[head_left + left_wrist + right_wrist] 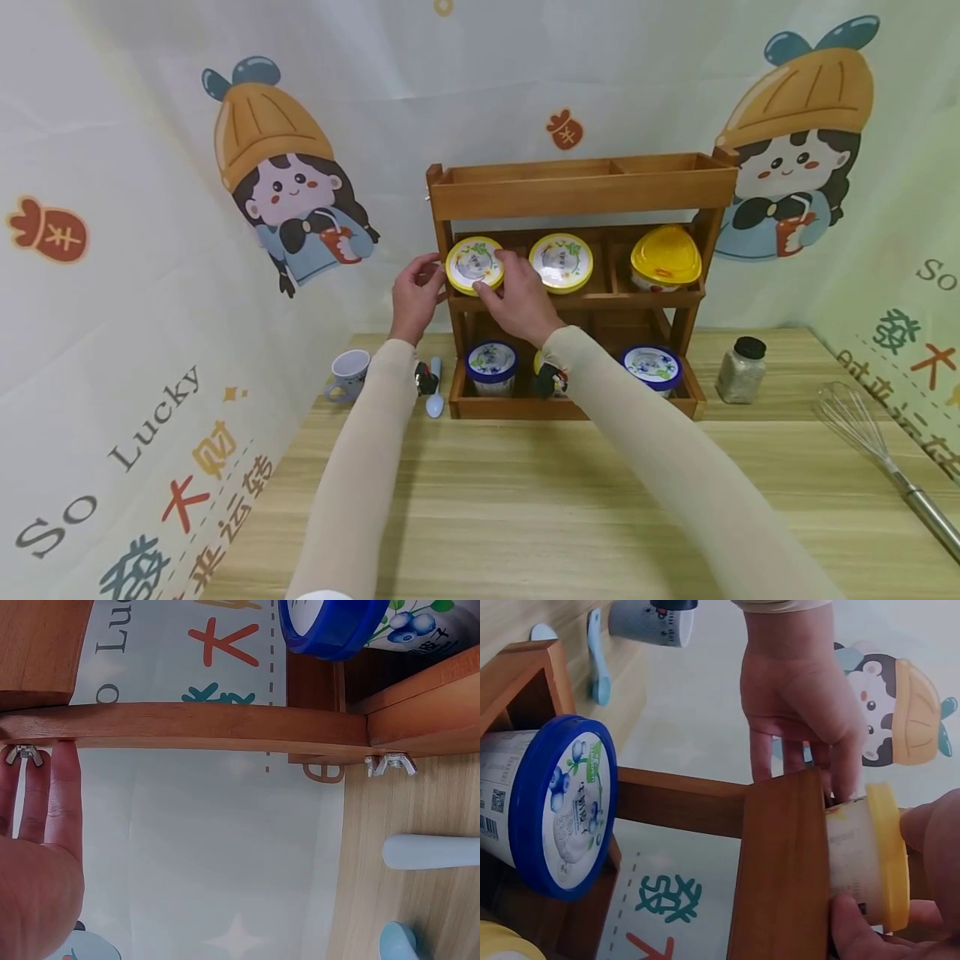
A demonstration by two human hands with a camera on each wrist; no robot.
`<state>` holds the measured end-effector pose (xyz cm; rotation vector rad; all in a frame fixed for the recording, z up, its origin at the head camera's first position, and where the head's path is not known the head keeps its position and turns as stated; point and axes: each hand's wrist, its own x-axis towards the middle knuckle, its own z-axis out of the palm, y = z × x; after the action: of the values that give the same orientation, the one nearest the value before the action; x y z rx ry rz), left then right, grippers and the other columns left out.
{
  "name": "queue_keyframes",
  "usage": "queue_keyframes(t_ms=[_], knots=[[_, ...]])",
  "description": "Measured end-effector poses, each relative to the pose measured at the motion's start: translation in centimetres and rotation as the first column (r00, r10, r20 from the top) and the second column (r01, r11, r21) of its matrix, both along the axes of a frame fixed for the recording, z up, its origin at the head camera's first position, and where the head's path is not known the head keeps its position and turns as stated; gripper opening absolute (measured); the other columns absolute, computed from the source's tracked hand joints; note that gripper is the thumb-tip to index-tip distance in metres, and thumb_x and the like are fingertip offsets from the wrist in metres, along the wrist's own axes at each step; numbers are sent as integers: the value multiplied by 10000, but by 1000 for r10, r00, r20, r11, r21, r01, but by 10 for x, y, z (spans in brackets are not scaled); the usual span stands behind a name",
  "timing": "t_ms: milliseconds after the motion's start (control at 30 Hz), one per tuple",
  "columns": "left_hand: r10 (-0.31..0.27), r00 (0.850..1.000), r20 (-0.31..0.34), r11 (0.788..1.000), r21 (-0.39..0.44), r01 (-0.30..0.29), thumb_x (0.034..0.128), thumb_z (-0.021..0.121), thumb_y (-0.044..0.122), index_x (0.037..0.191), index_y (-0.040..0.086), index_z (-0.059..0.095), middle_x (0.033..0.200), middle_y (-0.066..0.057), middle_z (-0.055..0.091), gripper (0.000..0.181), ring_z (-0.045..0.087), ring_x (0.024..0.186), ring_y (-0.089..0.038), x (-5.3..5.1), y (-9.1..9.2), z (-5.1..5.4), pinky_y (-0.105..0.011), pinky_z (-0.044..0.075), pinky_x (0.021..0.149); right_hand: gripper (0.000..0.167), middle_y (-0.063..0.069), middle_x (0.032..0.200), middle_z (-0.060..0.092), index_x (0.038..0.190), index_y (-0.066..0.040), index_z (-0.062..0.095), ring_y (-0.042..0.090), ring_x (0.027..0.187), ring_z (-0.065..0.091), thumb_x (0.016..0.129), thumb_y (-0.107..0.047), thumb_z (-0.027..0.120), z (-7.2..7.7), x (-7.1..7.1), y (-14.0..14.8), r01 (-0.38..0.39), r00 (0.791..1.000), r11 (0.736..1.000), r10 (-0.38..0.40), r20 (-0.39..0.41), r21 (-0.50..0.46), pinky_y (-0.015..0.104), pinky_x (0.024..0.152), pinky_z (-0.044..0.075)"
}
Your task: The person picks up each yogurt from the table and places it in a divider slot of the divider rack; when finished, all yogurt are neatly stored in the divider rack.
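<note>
At the left end of the middle shelf, my right hand (522,298) holds a yellow-lidded tub (472,262) between thumb and fingers. In the right wrist view, this tub (853,851) sits behind the shelf's front board, its lower part hidden. My left hand (417,297) is at the left side of the wooden rack (581,196). Its fairly straight fingers touch the rack's side post (187,726) near a wing nut (25,754). A second yellow-lidded tub (561,262) stands right of my right hand.
A yellow triangular-lidded container (666,257) is on the same shelf. Below are blue-lidded tubs (492,367) and a yellow-lidded one mostly behind my right wrist. A mug (350,372) and a light-blue spoon (435,404) are left, a black-capped jar (742,371) and a whisk (888,458) right.
</note>
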<state>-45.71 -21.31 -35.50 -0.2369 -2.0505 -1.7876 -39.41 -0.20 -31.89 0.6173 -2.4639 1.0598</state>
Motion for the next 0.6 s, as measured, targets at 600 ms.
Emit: queue_keyframes(t_ms=[600], knots=[[107, 993, 56, 991, -86, -101, 1080, 597, 237, 1398, 132, 645, 1446, -99, 628, 338, 657, 1291, -279, 24, 4, -7, -431, 633, 1011, 561, 192, 1447, 614, 1501, -36, 519, 336, 1293, 665, 1048, -330, 670, -11, 44, 28, -154, 978, 966, 179, 107, -210, 472, 1093, 582]])
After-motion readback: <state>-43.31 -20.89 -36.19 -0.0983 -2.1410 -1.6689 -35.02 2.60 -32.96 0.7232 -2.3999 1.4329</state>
